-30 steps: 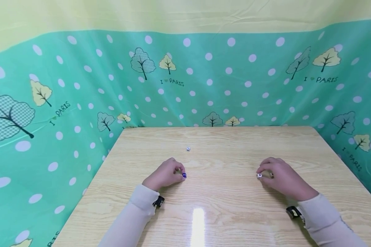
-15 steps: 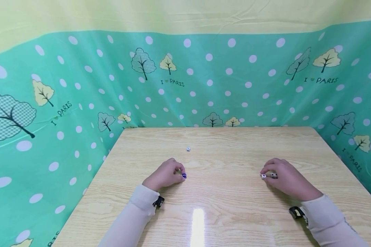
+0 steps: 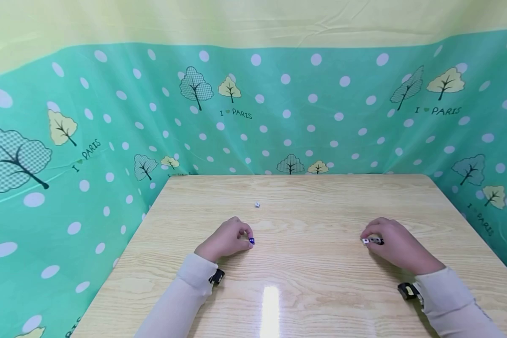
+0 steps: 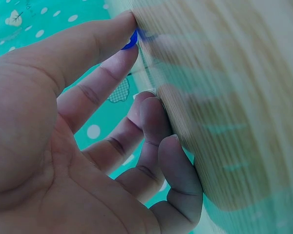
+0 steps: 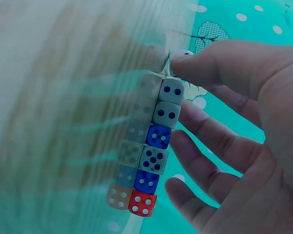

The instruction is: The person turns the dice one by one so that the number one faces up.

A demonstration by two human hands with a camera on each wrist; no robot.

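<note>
My left hand (image 3: 227, 238) pinches a blue die (image 3: 251, 241) between thumb and index finger, right at the tabletop. In the left wrist view only a blue sliver of it shows; the other fingers curl loosely against the wood. On the right, my right hand (image 3: 395, 244) holds a white die (image 3: 365, 241) with thumb and fingertips at the near end of a row of dice. The right wrist view shows that row: white dice (image 5: 167, 113), blue dice (image 5: 158, 136) and a red die (image 5: 142, 203) at the end. A small gap separates the pinched die from the row.
A lone white die (image 3: 257, 205) lies farther back on the wooden table (image 3: 304, 272). A green dotted curtain (image 3: 295, 126) closes off the back and sides. Black wrist straps (image 3: 217, 276) sit under both cuffs.
My right hand has slid rightward with the white die, closing in on the row, and more of the row shows in the head view. My left hand stays put with the blue die.
</note>
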